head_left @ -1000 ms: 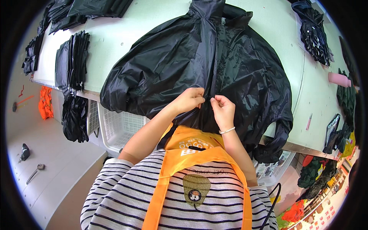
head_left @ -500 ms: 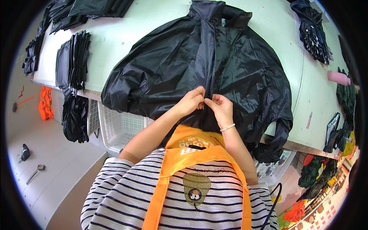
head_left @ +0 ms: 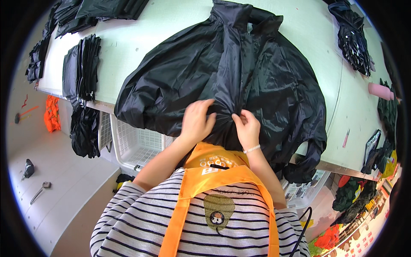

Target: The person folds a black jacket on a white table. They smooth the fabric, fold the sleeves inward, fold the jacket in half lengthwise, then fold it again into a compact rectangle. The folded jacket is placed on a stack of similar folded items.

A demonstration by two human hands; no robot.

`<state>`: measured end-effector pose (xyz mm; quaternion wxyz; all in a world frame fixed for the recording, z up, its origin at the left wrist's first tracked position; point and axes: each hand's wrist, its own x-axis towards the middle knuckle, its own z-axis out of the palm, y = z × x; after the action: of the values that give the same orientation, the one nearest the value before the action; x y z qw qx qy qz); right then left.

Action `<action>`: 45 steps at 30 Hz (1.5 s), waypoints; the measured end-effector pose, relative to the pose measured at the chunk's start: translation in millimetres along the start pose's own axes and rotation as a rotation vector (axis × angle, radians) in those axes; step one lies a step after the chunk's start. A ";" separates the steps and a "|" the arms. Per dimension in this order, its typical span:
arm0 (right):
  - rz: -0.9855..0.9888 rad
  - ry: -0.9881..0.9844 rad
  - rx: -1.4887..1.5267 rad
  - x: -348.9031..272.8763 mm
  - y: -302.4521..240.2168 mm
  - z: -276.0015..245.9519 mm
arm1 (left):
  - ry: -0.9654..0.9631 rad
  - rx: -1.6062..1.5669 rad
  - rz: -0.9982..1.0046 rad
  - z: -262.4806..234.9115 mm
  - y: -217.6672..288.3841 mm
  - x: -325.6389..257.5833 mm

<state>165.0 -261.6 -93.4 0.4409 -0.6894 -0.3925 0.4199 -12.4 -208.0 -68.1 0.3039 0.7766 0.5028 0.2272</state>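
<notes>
We have the black jacket [head_left: 276, 75] spread on the tabletop [head_left: 124, 51]; our left hand [head_left: 198, 120], thumb and fingers parted, touches it left of its middle; our right hand [head_left: 249, 129] pinches the jacket's opening.

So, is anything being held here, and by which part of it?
The right hand pinches the black jacket low on its front, near the middle. The left hand rests on it too; whether that hand has a grip is unclear.

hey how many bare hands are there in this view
2. The left hand, thumb spread from its fingers, is over the lower front of the black jacket; the right hand pinches the fabric near its centre. Neither is hidden.
</notes>
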 end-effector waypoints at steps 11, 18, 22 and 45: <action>-0.179 0.227 -1.001 10.6 64.4 -108.8 | 0.047 0.615 -0.260 -40.0 -124.5 -17.3; -0.242 0.351 -0.947 135.2 53.2 -127.5 | 0.145 0.638 -0.123 -21.9 -149.6 126.8; -0.286 0.395 -0.925 219.8 45.1 -139.1 | 0.247 0.620 -0.057 -15.7 -158.9 208.8; 0.000 0.194 -0.429 67.4 0.7 -30.2 | -0.579 0.238 -0.230 73.0 16.9 136.5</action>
<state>215.9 -208.7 -102.0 0.3201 -0.8044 -0.4284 0.2589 100.0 -105.5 -101.8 0.3650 0.7773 0.5028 -0.0989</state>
